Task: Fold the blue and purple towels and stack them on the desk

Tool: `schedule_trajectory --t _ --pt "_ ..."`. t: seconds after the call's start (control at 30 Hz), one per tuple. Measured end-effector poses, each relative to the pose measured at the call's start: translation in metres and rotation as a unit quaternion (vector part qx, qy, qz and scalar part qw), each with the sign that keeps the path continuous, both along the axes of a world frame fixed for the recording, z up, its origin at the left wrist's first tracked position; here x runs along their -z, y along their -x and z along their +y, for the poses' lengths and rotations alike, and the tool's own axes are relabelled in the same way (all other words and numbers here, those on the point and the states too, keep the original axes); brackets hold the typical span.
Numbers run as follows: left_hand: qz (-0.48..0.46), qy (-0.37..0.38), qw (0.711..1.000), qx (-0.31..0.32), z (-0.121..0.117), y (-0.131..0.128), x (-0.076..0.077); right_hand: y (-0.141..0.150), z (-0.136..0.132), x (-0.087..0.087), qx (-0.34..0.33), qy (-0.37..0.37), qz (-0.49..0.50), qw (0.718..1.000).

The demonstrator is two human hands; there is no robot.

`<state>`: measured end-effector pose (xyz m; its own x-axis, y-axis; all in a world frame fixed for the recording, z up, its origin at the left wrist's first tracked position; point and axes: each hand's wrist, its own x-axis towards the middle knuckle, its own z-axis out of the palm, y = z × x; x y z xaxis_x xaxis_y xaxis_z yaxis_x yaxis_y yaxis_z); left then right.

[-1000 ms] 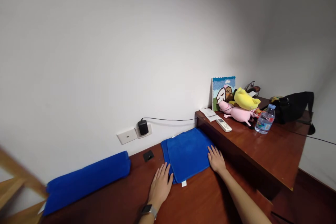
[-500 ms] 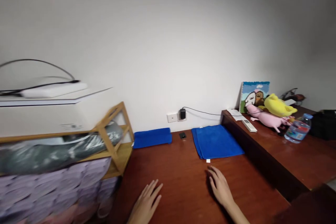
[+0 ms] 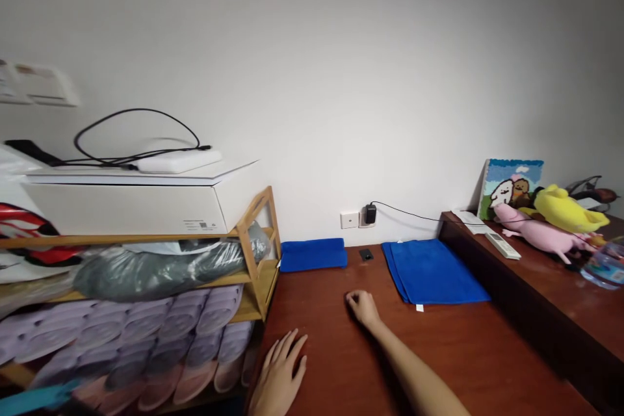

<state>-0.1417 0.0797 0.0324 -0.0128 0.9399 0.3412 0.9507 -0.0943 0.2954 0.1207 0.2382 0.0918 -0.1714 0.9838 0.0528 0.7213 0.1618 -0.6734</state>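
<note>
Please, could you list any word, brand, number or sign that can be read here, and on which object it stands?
No text can be read.
White box: fine print, too small to read.
Bottle: print too blurred to read.
Remote control: any markings are too small to read.
White tag on the blue cloth at right: no readable words.
Pale panels on the wall: too blurred to read.

Pale wall (image 3: pixel 312 91), brightest mid-span, greyer toward the edges — wooden rack (image 3: pixel 250 260) at left, raised red-brown tabletop (image 3: pixel 560 289) at right.
</note>
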Motion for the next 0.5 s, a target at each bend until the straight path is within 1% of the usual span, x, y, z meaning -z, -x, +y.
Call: schedule_trajectory --t 0.13,0.2,0.23,0.3,0.37,0.43,0.5 --pt "-0.006 -0.007 1.0 -0.002 0.001 0.005 0.014 0.036 0.071 -0.009 0.076 0.027 -0.054 0.995" --pt "-0.009 -0.009 1.0 -0.004 0.002 0.007 0.021 0.051 0.095 -0.012 0.114 0.037 -0.075 0.99" --pt "-0.01 -0.008 1.0 -0.005 0.002 0.008 0.024 0.058 0.103 -0.013 0.131 0.042 -0.082 0.987" --pt "-0.009 -0.004 1.0 -0.006 0.003 0.009 0.029 0.069 0.111 -0.015 0.154 0.05 -0.087 0.983" --pt "-0.008 0.001 1.0 -0.003 0.003 0.01 0.031 0.075 0.109 -0.018 0.161 0.051 -0.083 0.982" --pt "-0.009 0.005 1.0 -0.002 0.002 0.011 0.031 0.075 0.101 -0.022 0.151 0.045 -0.071 0.985" --pt "-0.011 0.006 1.0 -0.003 0.003 0.011 0.031 0.071 0.092 -0.033 0.127 0.034 -0.049 0.99"
